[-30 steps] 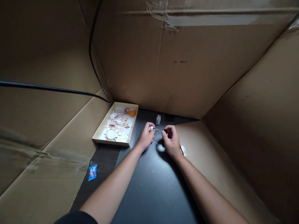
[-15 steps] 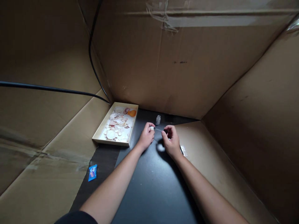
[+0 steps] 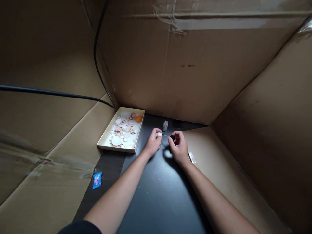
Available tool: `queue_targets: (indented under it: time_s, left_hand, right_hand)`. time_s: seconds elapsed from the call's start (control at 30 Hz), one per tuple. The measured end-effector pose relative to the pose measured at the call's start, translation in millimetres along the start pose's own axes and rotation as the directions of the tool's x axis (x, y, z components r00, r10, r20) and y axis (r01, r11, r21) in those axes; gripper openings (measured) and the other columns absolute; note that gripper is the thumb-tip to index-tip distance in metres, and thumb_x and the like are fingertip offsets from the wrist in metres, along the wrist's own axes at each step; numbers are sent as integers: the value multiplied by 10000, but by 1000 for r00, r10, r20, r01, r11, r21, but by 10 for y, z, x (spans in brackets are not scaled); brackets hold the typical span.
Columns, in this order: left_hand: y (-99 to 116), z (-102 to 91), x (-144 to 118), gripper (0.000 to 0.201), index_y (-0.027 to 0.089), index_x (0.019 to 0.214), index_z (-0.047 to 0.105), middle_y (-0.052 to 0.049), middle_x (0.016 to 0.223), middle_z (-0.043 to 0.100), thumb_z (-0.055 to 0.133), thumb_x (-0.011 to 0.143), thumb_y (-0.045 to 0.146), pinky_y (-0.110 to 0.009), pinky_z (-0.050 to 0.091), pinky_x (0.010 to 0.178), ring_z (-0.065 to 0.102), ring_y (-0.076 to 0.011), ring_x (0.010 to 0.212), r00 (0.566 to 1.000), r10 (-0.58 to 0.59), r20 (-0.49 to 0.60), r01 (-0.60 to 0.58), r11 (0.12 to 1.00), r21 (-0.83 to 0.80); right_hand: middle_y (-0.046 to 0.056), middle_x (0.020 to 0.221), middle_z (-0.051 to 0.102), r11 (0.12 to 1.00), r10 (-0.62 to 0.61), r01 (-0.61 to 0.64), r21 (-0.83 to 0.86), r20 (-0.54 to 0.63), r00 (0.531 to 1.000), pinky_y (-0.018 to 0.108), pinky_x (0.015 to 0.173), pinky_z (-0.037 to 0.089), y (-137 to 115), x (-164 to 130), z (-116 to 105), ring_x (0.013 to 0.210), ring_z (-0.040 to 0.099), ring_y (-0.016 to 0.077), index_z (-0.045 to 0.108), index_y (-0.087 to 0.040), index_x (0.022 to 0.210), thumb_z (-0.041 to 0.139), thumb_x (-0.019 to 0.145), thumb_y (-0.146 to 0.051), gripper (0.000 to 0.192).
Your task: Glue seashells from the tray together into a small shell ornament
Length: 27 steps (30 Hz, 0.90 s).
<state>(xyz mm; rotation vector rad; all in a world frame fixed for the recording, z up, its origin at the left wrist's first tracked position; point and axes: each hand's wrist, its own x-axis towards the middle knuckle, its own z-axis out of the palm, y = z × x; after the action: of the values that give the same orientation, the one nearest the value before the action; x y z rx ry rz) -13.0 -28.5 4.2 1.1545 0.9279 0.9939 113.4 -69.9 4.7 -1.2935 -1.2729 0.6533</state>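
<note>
My left hand [image 3: 153, 143] is closed, pinching a small white piece [image 3: 159, 134] between thumb and index finger; its exact kind is too small to make out. Facing it, my right hand [image 3: 179, 149] grips the black cap of an applicator brush [image 3: 173, 137]. From that cap a thin, pale stem runs left, its dark tip at or very near the white piece. Just behind both hands a small clear glass bottle [image 3: 165, 125] stands upright with no cap on it. Both hands are raised slightly over the dark tabletop [image 3: 151, 195].
A shallow box [image 3: 117, 149] at the left holds several pale seashells [image 3: 116, 140] and an orange one [image 3: 138, 118]. Nearer lies a blue wrapper [image 3: 97, 180]. Clear plastic [image 3: 191, 158] sits beside my right wrist. Cardboard walls [image 3: 190, 81] enclose the table; black cables [image 3: 56, 93] cross at left.
Slightly more of the white piece shows between my left fingers, and the brush tip has shifted a little against it. The bottle and box stay where they were.
</note>
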Motion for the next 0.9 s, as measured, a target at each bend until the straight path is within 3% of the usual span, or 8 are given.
queue_targets:
  time_s: [0.9]
  left_hand:
    - [17,4,-11,161,222,934,386,111,547,347,471,799,200,-150,226,360,292,-43,366,1000,-7,0,7,1000,-5]
  right_hand:
    - [-18,783,489,999,-15,15,28,2,1000,220,570,364,-3,-2,-6,610,420,84,483,-195,945,552,838,-317,177]
